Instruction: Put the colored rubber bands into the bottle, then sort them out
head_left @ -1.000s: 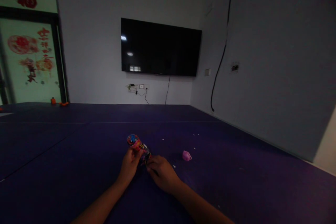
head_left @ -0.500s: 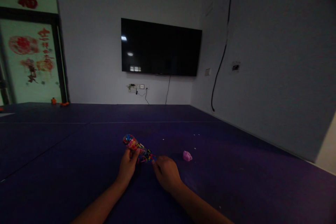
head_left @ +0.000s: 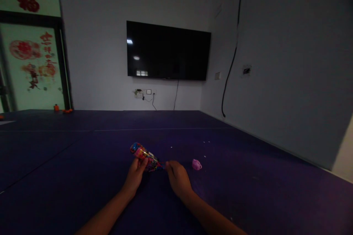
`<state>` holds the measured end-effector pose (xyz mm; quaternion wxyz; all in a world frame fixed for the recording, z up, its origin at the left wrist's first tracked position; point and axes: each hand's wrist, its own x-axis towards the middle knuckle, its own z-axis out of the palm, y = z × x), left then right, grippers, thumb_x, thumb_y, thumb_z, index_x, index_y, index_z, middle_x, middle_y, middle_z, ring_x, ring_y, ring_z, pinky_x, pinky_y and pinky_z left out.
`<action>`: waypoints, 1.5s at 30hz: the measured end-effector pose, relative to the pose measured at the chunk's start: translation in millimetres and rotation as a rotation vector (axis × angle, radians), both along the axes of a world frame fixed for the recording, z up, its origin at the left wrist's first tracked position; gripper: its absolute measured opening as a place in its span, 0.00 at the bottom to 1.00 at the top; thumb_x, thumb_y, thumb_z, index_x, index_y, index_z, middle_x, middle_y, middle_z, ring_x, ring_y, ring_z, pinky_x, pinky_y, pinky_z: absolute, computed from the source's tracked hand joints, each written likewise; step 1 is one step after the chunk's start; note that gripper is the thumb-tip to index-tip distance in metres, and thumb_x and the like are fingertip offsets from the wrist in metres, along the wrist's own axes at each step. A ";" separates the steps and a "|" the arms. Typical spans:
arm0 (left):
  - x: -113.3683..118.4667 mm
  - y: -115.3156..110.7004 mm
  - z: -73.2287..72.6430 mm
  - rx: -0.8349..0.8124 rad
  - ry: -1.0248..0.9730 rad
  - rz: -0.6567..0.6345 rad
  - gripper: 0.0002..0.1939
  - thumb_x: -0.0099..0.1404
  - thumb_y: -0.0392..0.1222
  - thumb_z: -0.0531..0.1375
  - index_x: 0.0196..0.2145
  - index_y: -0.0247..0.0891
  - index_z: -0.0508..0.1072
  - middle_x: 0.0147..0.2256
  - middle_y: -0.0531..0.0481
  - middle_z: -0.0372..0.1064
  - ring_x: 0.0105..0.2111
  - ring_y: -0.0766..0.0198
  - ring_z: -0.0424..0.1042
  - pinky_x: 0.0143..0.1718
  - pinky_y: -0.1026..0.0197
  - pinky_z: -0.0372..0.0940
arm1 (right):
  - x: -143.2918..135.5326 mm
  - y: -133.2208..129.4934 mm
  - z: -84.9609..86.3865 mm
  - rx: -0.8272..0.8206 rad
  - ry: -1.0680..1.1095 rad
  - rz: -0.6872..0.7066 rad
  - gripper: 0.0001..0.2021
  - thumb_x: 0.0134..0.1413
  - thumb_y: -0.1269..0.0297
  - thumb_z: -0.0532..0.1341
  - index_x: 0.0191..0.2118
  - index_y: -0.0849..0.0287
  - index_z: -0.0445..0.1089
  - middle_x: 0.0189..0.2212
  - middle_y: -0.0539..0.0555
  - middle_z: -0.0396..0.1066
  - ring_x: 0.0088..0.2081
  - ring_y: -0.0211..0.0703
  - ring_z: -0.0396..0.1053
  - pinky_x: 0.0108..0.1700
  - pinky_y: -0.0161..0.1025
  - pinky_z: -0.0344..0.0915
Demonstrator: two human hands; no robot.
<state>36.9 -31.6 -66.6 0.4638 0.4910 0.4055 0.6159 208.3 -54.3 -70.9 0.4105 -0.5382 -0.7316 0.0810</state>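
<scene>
My left hand (head_left: 137, 170) is closed around a clear bottle-shaped container (head_left: 141, 152) packed with small multicoloured bands. The container lies tilted, its rounded bottom to the upper left and its opening toward my right hand. My right hand (head_left: 178, 178) pinches the ends of several thin colourful bands (head_left: 162, 165), drawn out straight from the opening. Exactly what kind of bands they are is too small to tell. To the right of my right hand, a pink cap-like piece (head_left: 196, 164) with a small loop rests on the purple surface.
The dark purple floor (head_left: 96, 191) has thin seams and a few tiny white bits (head_left: 204, 156). A black television (head_left: 168, 51) hangs on the far wall above sockets and cords. Small orange objects (head_left: 67, 111) lie by the glass door at the far left.
My right hand has moved slightly right, away from the container, stretching the bands out from its opening. My left hand keeps its hold on the container.
</scene>
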 end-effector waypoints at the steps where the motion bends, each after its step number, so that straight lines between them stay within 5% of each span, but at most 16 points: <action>1: -0.1 -0.6 0.1 -0.019 0.024 0.013 0.27 0.47 0.60 0.63 0.37 0.37 0.70 0.31 0.49 0.72 0.32 0.58 0.72 0.28 0.63 0.65 | 1.1 1.4 -1.7 -0.038 0.001 -0.024 0.24 0.64 0.54 0.40 0.28 0.60 0.68 0.26 0.56 0.71 0.30 0.43 0.68 0.35 0.38 0.62; 5: 0.7 -4.2 2.7 -0.085 0.058 -0.039 0.26 0.48 0.59 0.64 0.38 0.37 0.69 0.33 0.47 0.73 0.33 0.57 0.73 0.21 0.65 0.64 | 3.0 8.1 -5.7 -0.073 0.042 0.073 0.26 0.64 0.52 0.39 0.31 0.61 0.69 0.28 0.57 0.72 0.32 0.44 0.70 0.37 0.38 0.62; 12: 1.2 -3.5 3.7 -0.072 -0.104 -0.189 0.27 0.49 0.55 0.65 0.43 0.37 0.69 0.43 0.43 0.72 0.46 0.52 0.70 0.47 0.55 0.65 | 4.9 14.0 -8.1 0.037 0.176 0.223 0.26 0.63 0.49 0.42 0.31 0.59 0.70 0.28 0.56 0.71 0.34 0.43 0.69 0.37 0.38 0.64; 18: -1.2 14.1 -4.7 -0.088 -0.164 -0.116 0.25 0.49 0.55 0.66 0.39 0.37 0.70 0.37 0.45 0.72 0.39 0.55 0.72 0.35 0.57 0.70 | 1.4 18.9 -6.2 0.031 0.106 0.349 0.26 0.63 0.50 0.42 0.27 0.59 0.69 0.26 0.54 0.70 0.31 0.41 0.68 0.36 0.36 0.62; 25: 6.1 39.4 -2.9 -0.003 -0.105 0.026 0.29 0.45 0.61 0.64 0.37 0.35 0.71 0.33 0.46 0.73 0.34 0.57 0.72 0.29 0.62 0.65 | -5.6 37.2 -0.9 0.123 0.110 0.174 0.22 0.63 0.56 0.44 0.28 0.61 0.69 0.26 0.55 0.68 0.30 0.40 0.66 0.35 0.36 0.62; 29: 6.3 45.9 -6.4 -0.003 -0.064 0.017 0.29 0.45 0.62 0.64 0.36 0.35 0.73 0.32 0.46 0.73 0.32 0.57 0.72 0.28 0.62 0.64 | -5.4 41.6 -2.1 0.127 0.026 0.248 0.15 0.61 0.62 0.49 0.39 0.57 0.73 0.41 0.58 0.70 0.44 0.44 0.67 0.46 0.41 0.63; 34: 5.1 46.6 -6.6 -0.061 -0.139 -0.086 0.27 0.45 0.60 0.65 0.33 0.33 0.73 0.27 0.48 0.73 0.27 0.62 0.72 0.28 0.63 0.63 | -4.2 38.5 -0.6 0.137 -0.084 0.283 0.21 0.58 0.64 0.51 0.58 0.51 0.61 0.65 0.54 0.41 0.62 0.50 0.48 0.59 0.49 0.52; 39: 7.8 45.5 -2.0 -0.098 -0.239 -0.151 0.23 0.46 0.57 0.66 0.29 0.33 0.73 0.26 0.48 0.72 0.24 0.65 0.70 0.27 0.64 0.63 | -6.7 42.4 -6.0 0.123 -0.230 0.322 0.28 0.58 0.64 0.52 0.64 0.48 0.46 0.66 0.51 0.23 0.64 0.51 0.39 0.60 0.49 0.49; 45: 11.1 42.2 -3.8 -0.019 -0.120 -0.185 0.23 0.48 0.57 0.65 0.32 0.33 0.73 0.26 0.48 0.72 0.26 0.64 0.70 0.28 0.65 0.62 | -6.6 48.3 -12.8 0.062 -0.269 0.328 0.33 0.59 0.59 0.54 0.65 0.48 0.36 0.65 0.54 0.17 0.64 0.53 0.38 0.60 0.49 0.50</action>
